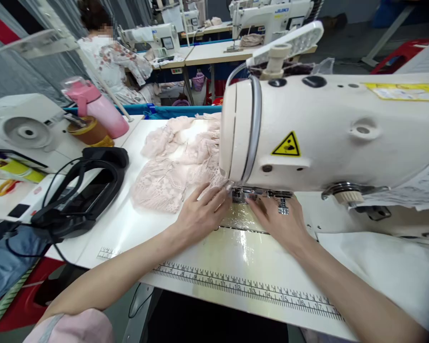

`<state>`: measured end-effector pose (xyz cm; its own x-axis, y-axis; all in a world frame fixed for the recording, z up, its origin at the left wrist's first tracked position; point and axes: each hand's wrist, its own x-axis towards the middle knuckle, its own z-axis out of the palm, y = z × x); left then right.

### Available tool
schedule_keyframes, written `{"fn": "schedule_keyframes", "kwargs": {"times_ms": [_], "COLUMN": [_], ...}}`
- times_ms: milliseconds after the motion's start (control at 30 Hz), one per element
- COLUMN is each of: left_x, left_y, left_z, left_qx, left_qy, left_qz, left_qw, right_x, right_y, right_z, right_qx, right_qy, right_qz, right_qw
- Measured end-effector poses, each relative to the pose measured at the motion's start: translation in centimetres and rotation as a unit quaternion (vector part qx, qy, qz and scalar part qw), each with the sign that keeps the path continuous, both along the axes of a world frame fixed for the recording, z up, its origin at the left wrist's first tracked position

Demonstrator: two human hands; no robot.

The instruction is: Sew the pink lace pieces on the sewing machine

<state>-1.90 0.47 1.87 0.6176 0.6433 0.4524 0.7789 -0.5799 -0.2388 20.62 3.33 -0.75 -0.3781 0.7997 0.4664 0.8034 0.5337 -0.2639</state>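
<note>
So on the left edge of the worktop there's some black gadget with a cable. Next comes the pink lace, bunched up from the middle toward the back edge. Left hand is open, palm down, fingers loosely spread at the lace's right side, tips just beside the foot. Right hand is under the machine, 1 finger near the foot; its grip's partly hidden, can't tell.
</note>
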Motion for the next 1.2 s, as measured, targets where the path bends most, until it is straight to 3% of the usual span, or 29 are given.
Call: {"fn": "schedule_keyframes", "kwargs": {"times_ms": [100,167,200,300,467,600,667,700,767,833,900,967,1033,1067,1133,1200], "left_x": [-2.2,-4.2,-5.2,-7.4,-8.7,-10.1,-11.6,-12.5,-14.3,-15.7,-16.2,-15.7,-13.9,-12.7,-9.7,-6.7], "left_y": [-0.4,-0.7,-0.9,-1.4,-2.4,-2.9,-2.9,-2.8,-2.5,-2.2,-2.1,-2.5,-3.4,-4.0,-4.9,-5.1], "left_z": [2.5,3.9,4.3,4.3,3.1,3.2,3.8,4.3,5.7,7.5,9.3,10.7,11.4,11.5,11.3,10.4], "left_qx": [-0.083,-0.18,-0.227,-0.304,-0.31,-0.304,-0.252,-0.196,-0.03,0.119,0.228,0.28,0.239,0.177,-0.005,-0.201], "left_qy": [-0.017,-0.032,-0.053,-0.148,-0.244,-0.326,-0.412,-0.487,-0.631,-0.676,-0.673,-0.653,-0.639,-0.641,-0.661,-0.653], "left_qz": [0.18,0.301,0.331,0.352,0.341,0.314,0.309,0.304,0.294,0.284,0.271,0.246,0.221,0.216,0.22,0.212], "left_qw": [0.98,0.936,0.914,0.873,0.853,0.838,0.819,0.795,0.717,0.67,0.65,0.659,0.696,0.715,0.717,0.699], "right_x": [0.0,0.0,-0.1,-0.1,0.0,0.1,0.0,0.0,-0.1,-0.2,-0.2,-0.2,-0.2,-0.2,-0.2,-0.2], "right_y": [0.2,0.3,0.4,0.5,0.6,0.5,0.4,0.4,0.3,0.3,0.3,0.3,0.3,0.3,0.3,0.2], "right_z": [-0.6,-1.0,-1.1,-1.3,-1.3,-1.0,-0.7,-0.6,-0.4,-0.3,-0.3,-0.3,-0.4,-0.4,-0.4,-0.4], "right_qx": [0.022,0.05,0.065,0.108,0.158,0.158,0.165,0.175,0.195,0.218,0.231,0.231,0.225,0.223,0.213,0.185], "right_qy": [0.024,0.027,0.023,0.003,-0.021,-0.05,-0.055,-0.055,-0.055,-0.048,-0.044,-0.042,-0.04,-0.037,-0.033,-0.029], "right_qz": [-0.021,-0.029,-0.03,-0.02,0.001,0.0,0.0,0.002,0.008,0.015,0.017,0.019,0.02,0.021,0.021,0.025], "right_qw": [0.999,0.998,0.997,0.994,0.987,0.986,0.985,0.983,0.979,0.975,0.972,0.972,0.973,0.974,0.976,0.982]}}
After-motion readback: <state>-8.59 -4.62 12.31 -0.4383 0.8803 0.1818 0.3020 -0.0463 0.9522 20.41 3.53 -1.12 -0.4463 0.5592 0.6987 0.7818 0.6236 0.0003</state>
